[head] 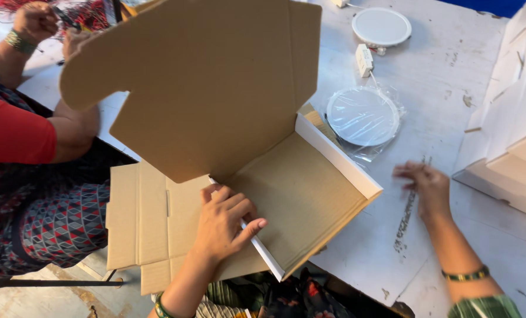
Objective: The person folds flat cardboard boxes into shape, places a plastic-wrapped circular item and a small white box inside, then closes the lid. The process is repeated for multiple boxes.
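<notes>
Left hand [223,221] presses the brown corrugated cardboard box [298,197], lid toward 11 o'clock; right hand [425,182], blurred, grip unclear, near the plastic-wrapped round white lamp [363,116].

Brown cardboard box [286,194] with white edges; white round lamp [381,26].
</notes>
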The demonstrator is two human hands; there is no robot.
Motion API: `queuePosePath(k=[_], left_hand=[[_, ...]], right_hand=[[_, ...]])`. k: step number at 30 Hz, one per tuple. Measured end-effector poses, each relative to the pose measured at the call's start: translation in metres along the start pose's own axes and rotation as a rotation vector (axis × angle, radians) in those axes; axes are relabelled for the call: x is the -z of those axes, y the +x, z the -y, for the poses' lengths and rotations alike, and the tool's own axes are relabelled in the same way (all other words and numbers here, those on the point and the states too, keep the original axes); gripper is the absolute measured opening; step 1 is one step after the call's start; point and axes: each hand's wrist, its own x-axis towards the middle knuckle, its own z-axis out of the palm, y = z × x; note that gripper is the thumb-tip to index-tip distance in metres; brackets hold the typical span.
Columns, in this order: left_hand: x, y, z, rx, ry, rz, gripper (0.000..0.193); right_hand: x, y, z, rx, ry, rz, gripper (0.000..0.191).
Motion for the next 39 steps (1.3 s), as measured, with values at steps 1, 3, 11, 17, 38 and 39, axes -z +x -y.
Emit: queuePosePath(k=[1,3,11,17,38,39], left_hand=[[0.000,0.000,0.000,0.000,0.005,-0.003,0.044],[0.001,0.000,0.000,0.006,0.005,0.007,0.044],[0.000,-0.001,0.007,-0.003,-0.013,0.006,0.042],[-0.002,-0.004,0.011,-0.014,-0.030,-0.033,0.042],[-0.019,-0.020,0.025,0.342,-0.187,-0.482,0.059],[-0.020,-0.021,0.027,0.331,-0.217,-0.465,0.060]], right_hand=[[0.002,0.009,0.003,0.022,0.092,-0.043,0.035],[-0.006,0.034,0.013,0.017,0.201,-0.068,0.039],[-0.097,0.117,0.072,0.110,-0.174,-0.330,0.082],[-0.107,0.106,0.092,-0.084,0.163,-0.217,0.061],[-0.098,-0.052,0.165,1.666,-0.417,-0.015,0.035],[-0.098,-0.061,0.162,1.804,-0.577,-0.008,0.036]])
